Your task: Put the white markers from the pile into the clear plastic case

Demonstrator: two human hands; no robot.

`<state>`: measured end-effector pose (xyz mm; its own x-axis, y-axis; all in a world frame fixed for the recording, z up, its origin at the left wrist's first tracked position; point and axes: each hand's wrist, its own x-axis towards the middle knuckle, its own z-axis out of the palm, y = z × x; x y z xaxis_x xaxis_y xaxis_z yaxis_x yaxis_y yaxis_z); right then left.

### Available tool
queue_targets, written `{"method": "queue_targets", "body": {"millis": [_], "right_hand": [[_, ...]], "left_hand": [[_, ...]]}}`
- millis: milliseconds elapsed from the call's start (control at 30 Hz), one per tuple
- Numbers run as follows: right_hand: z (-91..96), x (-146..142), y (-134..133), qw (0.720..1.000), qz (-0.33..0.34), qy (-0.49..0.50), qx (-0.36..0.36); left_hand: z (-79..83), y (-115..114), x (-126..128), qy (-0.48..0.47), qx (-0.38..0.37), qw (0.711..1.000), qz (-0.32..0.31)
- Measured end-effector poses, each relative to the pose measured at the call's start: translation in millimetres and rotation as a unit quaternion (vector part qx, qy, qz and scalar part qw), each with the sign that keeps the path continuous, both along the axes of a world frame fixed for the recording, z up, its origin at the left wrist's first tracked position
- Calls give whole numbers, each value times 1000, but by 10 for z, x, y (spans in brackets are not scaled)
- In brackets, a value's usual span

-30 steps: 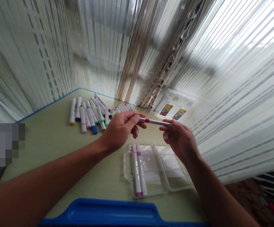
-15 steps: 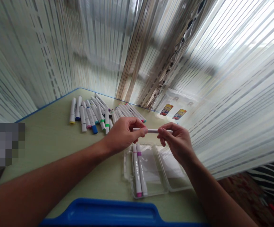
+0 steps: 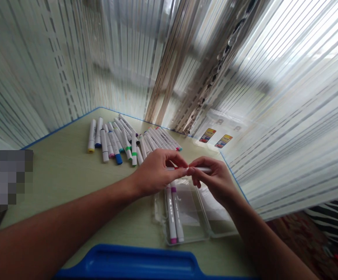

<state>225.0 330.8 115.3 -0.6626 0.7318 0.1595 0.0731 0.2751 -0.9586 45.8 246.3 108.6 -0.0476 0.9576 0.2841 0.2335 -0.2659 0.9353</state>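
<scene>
A white marker (image 3: pixel 205 170) with a bit of red near its left part lies crosswise between my hands. My left hand (image 3: pixel 161 171) pinches its left end, and my right hand (image 3: pixel 212 177) grips the right end; the fingertips of both nearly meet. Much of the marker is hidden by the fingers. Just below them an open clear plastic case (image 3: pixel 194 233) lies on the table. Two white markers stand side by side in its left part, one with a pink end (image 3: pixel 171 217) and one with a purple band (image 3: pixel 178 217).
Several white markers (image 3: pixel 110 142) with coloured ends lie in a loose pile at the back left. More markers (image 3: pixel 160 138) lie behind my left hand. A clear container with two labels (image 3: pixel 215 138) stands by the curtain (image 3: pixel 122 58). A blue tray (image 3: pixel 140 262) edges the table's front.
My hands have come closer together along the marker and sit slightly lower. Red now shows near my left fingers. The case and the loose markers stay put.
</scene>
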Motion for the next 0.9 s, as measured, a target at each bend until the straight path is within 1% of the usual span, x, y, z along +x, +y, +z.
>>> {"method": "queue_targets", "body": {"millis": [133, 267, 400, 500, 600, 700, 800, 900], "right_hand": [[-13, 17, 40, 1000, 7, 24, -5], [-1, 39, 96, 995, -4, 81, -59], [39, 51, 118, 987, 1, 123, -105], [65, 46, 112, 984, -4, 137, -118], [83, 40, 114, 980, -25, 153, -123], [98, 40, 139, 975, -53, 176, -127], [102, 43, 177, 971, -74, 189, -129], [95, 45, 211, 967, -87, 195, -138]], "left_hand": [[-11, 21, -19, -12, 15, 1000, 11], [13, 51, -60, -30, 22, 998, 54], [51, 66, -90, -80, 8, 994, 73], [89, 52, -86, -110, -6, 990, 85], [121, 32, -76, -132, -21, 986, 100], [122, 39, -78, -170, -16, 980, 99], [102, 65, -86, -214, -3, 973, 83], [93, 78, -84, -258, -6, 964, 64]]}}
